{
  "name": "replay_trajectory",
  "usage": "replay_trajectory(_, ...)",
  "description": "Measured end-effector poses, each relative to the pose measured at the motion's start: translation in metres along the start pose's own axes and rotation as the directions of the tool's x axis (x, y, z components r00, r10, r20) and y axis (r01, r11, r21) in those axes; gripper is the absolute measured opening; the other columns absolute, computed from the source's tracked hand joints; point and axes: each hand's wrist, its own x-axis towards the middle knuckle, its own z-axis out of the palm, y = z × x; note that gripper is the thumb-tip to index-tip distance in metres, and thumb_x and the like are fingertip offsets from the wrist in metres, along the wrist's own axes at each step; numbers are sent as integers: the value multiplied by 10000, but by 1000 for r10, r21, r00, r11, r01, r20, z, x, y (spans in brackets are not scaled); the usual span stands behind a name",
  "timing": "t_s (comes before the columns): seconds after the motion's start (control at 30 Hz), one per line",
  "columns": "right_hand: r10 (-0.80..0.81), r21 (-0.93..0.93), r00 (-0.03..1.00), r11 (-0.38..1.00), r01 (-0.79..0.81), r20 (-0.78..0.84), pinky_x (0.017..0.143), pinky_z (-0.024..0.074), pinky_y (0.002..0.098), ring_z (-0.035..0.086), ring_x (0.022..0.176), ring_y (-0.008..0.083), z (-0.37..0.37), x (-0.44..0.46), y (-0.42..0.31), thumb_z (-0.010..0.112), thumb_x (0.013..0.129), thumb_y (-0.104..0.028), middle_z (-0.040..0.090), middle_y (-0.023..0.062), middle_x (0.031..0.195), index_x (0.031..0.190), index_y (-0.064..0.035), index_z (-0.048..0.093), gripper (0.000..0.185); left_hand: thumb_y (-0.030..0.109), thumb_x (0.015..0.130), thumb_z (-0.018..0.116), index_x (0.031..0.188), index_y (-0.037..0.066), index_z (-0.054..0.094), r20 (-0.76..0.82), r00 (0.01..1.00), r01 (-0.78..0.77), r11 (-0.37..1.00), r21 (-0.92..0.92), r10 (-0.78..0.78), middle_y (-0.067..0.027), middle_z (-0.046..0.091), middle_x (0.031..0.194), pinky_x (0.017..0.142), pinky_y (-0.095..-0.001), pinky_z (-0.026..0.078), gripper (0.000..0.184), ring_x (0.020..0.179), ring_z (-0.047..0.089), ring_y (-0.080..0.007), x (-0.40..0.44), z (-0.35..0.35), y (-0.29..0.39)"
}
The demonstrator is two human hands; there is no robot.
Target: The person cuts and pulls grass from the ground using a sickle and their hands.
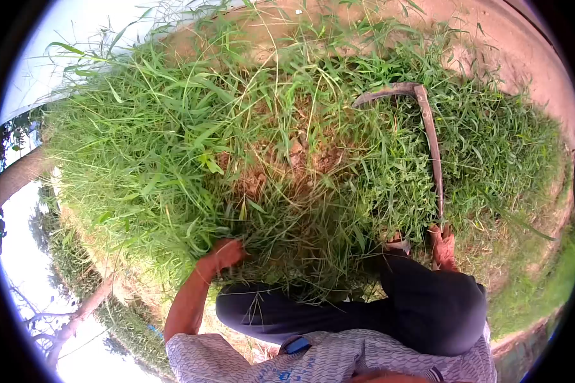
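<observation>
My right hand [444,247] is closed around the lower end of the long, slightly bent wooden handle of a sickle [433,143]. Its dark curved blade [390,91] turns off to the left at the top and lies over the grass, with the tip pointing left. My left hand [229,253] is closed low in the tall green grass [153,166], by my left knee. Grass blades seem to be in its grip, though the fingers are partly hidden.
A patch of bare brown soil [294,159] with clods shows between the grass clumps. My bent legs [428,300] are close to the grass. Reddish dirt [501,54] borders it at the upper right, and a pale surface [51,57] at the upper left. Tree trunks [19,175] stand at the left.
</observation>
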Motion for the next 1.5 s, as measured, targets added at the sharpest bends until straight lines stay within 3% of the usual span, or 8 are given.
replay_trajectory(0.07, 126, 56, 989, 990, -130, 78, 546, 392, 314, 454, 624, 127, -1, 2, 4, 665, 870, -373, 549, 31, 712, 962, -2, 589, 390, 283, 784, 649, 1004, 81, 675, -334, 932, 192, 972, 132, -139, -205, 661, 940, 761, -429, 508, 300, 850, 634, -356, -55, 19, -40)
replay_trajectory(0.23, -55, -20, 998, 998, 55, -5, 512, 384, 310, 460, 591, 126, 4, 3, -2, 688, 852, -396, 532, 27, 666, 897, -9, 580, 404, 269, 736, 696, 1164, 105, 590, 349, 860, 306, 924, 230, -372, -188, 675, 934, 865, -452, 476, 471, 926, 639, -358, -4, -98, 0)
replay_trajectory(0.37, 151, 55, 987, 987, -154, 53, 463, 342, 295, 416, 517, 98, -1, -15, -25, 705, 835, -433, 486, -11, 614, 818, -52, 547, 413, 342, 715, 747, 1413, 208, 377, -280, 942, 293, 860, 419, -184, -169, 499, 1352, 1071, -591, 215, 801, 1277, 443, -370, 31, -157, 114)
replay_trajectory(0.73, 52, 258, 997, 965, -35, -58, 486, 269, 283, 356, 543, 78, -14, -48, -16, 652, 868, -446, 420, -50, 604, 865, -82, 550, 378, 570, 598, 809, 1423, -61, 244, -683, 615, -38, 851, -524, -393, -309, 329, 1418, 1121, -553, 115, 1182, 1362, 286, -404, 266, -234, 222)
replay_trajectory(0.93, 177, 418, 984, 894, -162, 2, 466, 255, 266, 349, 508, 75, -6, -45, -20, 666, 875, -404, 426, -52, 590, 854, -114, 557, 311, 505, 602, 826, 1317, -42, 437, -765, 363, 34, 828, -560, -532, -253, 505, 1258, 984, -508, 304, 980, 1217, 459, -347, 294, -236, 237)
replay_trajectory(1.0, 119, 359, 992, 928, -97, -40, 460, 257, 266, 354, 501, 72, 3, -33, -6, 670, 874, -399, 422, -58, 584, 837, -120, 550, 306, 485, 637, 808, 1229, 19, 546, -552, 623, -42, 681, -731, -554, -235, 544, 1203, 941, -511, 320, 798, 1164, 496, -355, 284, -254, 238)
replay_trajectory(1.17, 46, 285, 999, 958, -38, -20, 450, 261, 260, 351, 493, 62, -1, -21, -18, 680, 870, -392, 404, -69, 560, 845, -115, 569, 300, 482, 711, 746, 1089, 94, 635, -901, 237, -21, 926, -378, -362, -190, 528, 1180, 886, -496, 273, 553, 1158, 431, -346, 300, -219, 248)
replay_trajectory(1.5, -412, 393, 906, 852, 345, 98, 1036, 394, 351, 509, 1165, 214, 10, 49, 244, 386, 1024, -171, 471, 123, 1340, 1391, -66, 404, 382, 193, 700, 715, 1075, 42, 599, -949, 314, -269, 959, -85, 5, -214, 611, 1062, 973, -501, 293, 421, 1035, 552, -361, 305, -207, 262)
